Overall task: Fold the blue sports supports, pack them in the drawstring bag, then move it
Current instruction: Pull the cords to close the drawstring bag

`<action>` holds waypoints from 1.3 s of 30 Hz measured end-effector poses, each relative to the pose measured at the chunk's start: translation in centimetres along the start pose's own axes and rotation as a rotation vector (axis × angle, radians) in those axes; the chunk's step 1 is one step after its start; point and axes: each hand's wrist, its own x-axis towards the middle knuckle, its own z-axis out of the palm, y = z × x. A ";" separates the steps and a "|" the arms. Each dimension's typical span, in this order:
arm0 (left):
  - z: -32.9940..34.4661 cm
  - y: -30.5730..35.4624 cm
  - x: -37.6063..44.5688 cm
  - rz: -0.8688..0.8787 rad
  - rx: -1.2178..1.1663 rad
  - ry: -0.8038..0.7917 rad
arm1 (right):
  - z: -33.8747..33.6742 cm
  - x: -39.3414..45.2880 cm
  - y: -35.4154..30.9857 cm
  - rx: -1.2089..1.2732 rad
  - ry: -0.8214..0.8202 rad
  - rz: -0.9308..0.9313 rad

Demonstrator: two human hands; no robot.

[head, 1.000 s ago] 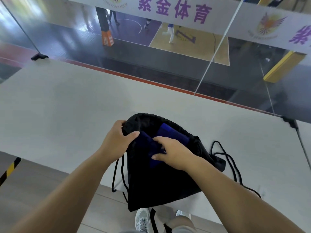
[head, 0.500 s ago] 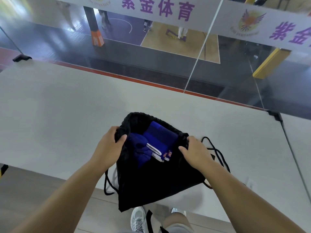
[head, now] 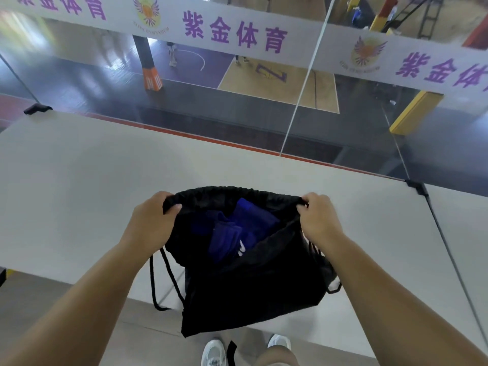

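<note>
A: Where's the black drawstring bag [head: 245, 294]?

B: Between both hands, hanging over the near edge of the grey table [head: 79, 186]. The left hand [head: 151, 225] and right hand [head: 320, 221] each pinch a side of its rim.

A: And the blue sports supports [head: 237, 231]?

B: Inside the open mouth, between the hands.

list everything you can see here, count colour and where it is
drawstring bag: 1, black, on the near table edge, mouth held open, bottom hanging over the edge
sports supports: at least 2, blue, inside the bag
drawstring cords: black, loops hanging at the bag's left and right sides
table: 1, pale grey, under the bag
glass barrier: clear, beyond the table, court below
banner: white with purple characters, across the top
shoes: 2, white, on the floor at bottom centre
left hand: 1, gripping the bag's left rim
right hand: 1, gripping the bag's right rim
</note>
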 end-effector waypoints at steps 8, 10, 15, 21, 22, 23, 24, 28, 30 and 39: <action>-3.7 4.3 1.0 0.140 -0.058 0.108 | -7.3 -1.5 -2.9 0.222 0.341 -0.202; -3.5 4.4 1.5 0.153 0.045 0.012 | -7.8 -0.9 -2.7 0.141 0.219 -0.188; -2.2 2.6 3.4 0.227 0.361 -0.104 | -8.8 0.2 -2.0 -0.269 0.066 -0.138; -5.3 7.4 4.3 0.366 0.326 0.061 | -13.6 0.7 -3.9 -0.296 0.210 -0.223; -6.5 8.8 4.5 0.366 0.218 0.118 | -14.8 0.6 -4.3 -0.226 0.277 -0.248; -7.7 10.1 4.8 0.355 0.090 0.173 | -16.0 0.4 -4.8 -0.139 0.361 -0.277; -8.8 11.3 5.0 0.341 -0.065 0.201 | -17.1 0.1 -5.2 -0.038 0.460 -0.311; -10.0 15.1 4.2 0.404 -0.301 0.024 | -19.2 -0.5 -5.6 0.181 0.634 -0.348; -8.8 15.8 3.9 0.437 0.019 -0.057 | -19.4 0.6 -4.8 -0.017 0.385 -0.244; -8.9 18.8 5.3 0.550 -0.141 0.332 | -22.9 0.6 -3.0 0.255 0.681 -0.333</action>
